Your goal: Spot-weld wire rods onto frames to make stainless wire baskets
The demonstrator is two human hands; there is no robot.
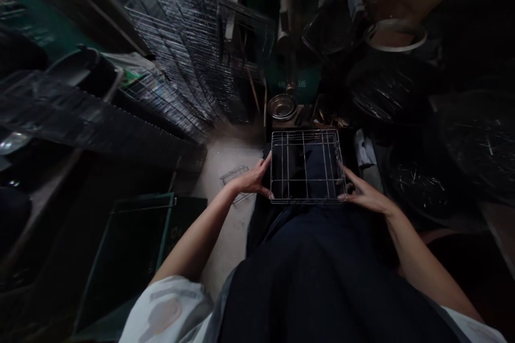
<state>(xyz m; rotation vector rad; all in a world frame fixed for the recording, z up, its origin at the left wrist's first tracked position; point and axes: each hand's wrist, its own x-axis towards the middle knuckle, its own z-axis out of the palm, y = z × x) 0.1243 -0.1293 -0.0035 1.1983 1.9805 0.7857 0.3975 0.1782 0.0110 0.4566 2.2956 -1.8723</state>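
A rectangular wire basket (pixel 306 179) of thin metal rods is held over my lap, in the middle of the head view. My left hand (pixel 257 178) grips its left side, with the thumb at the lower corner and the fingers along the edge. On the opposite side my right hand (pixel 362 191) closes on the basket's right edge near the lower corner. Some fingertips are hidden behind the wires. Dark cloth (pixel 317 257) covers my lap below the basket.
Tall stacks of wire racks (pixel 185 37) stand at the upper left. A small wire piece (pixel 235 174) lies on the floor. Ahead sit a round metal dish (pixel 282 107) and a green machine (pixel 295 83). Dark tubs of metal pieces (pixel 418 185) are at right, a green-framed crate (pixel 120 257) at left.
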